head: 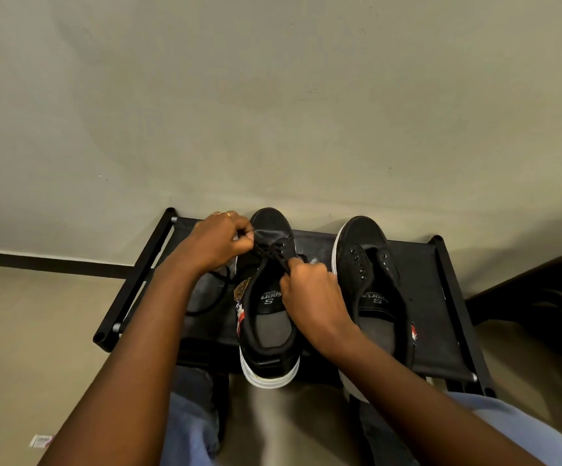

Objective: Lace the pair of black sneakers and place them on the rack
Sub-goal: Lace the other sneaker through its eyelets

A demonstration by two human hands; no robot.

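Two black sneakers with white soles stand on the top shelf of a black rack (427, 297), toes toward the wall. The left sneaker (269, 317) has a black lace (271, 252) crossed through its front eyelets. My left hand (217, 242) pinches one lace end at the shoe's left side, and my right hand (310, 290) pinches the other end over the tongue. A loose length of lace (212, 297) loops on the shelf by my left wrist. The right sneaker (373, 284) has empty eyelets and no lace.
The rack stands against a beige wall (273, 95) with a dark skirting strip (48, 260) at the floor. My knees in blue jeans (189, 422) sit just below the rack's front edge. A dark object (541, 297) stands at the right. A small wrapper (41, 441) lies on the floor.
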